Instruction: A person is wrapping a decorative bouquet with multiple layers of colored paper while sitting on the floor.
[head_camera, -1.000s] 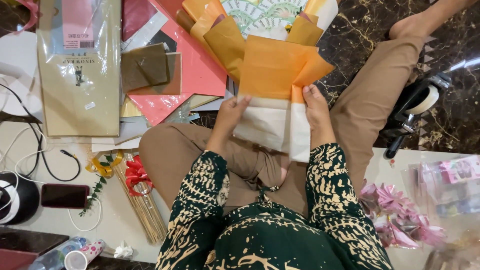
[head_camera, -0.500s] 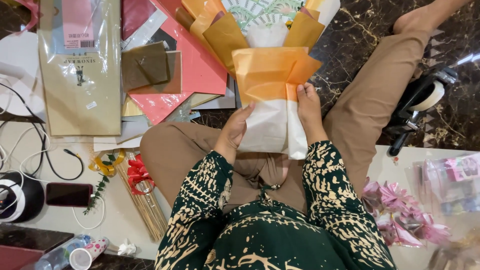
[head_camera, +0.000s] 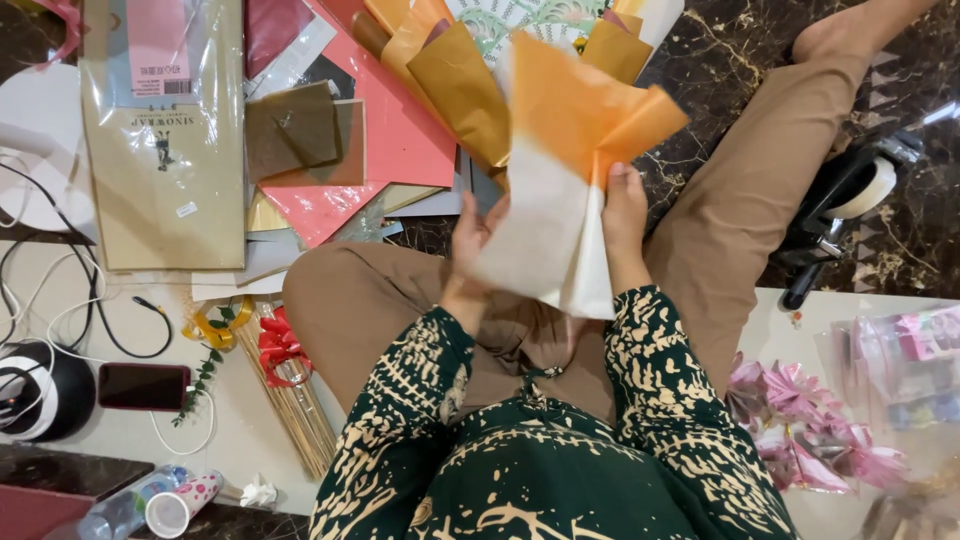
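Note:
I sit cross-legged on the floor and hold a folded sheet of wrapping paper (head_camera: 560, 190) over my lap; its upper part is orange and its lower part white. My left hand (head_camera: 472, 240) grips its left edge from behind, partly hidden by the white part. My right hand (head_camera: 624, 215) pinches its right edge near the fold. Just beyond the sheet lies a bouquet-like bundle (head_camera: 470, 80) of ochre and orange paper wraps.
Sheets of pink, brown and red paper (head_camera: 390, 130) and a long beige packet (head_camera: 165, 140) lie at upper left. A phone (head_camera: 143, 386), cables, wooden sticks (head_camera: 295, 420) and a red ribbon sit at left. A tape dispenser (head_camera: 850, 195) and pink bows (head_camera: 800, 420) are at right.
Both hands have gathered the sheet narrower and lifted it, so it now stands up folded lengthwise, closer to the camera.

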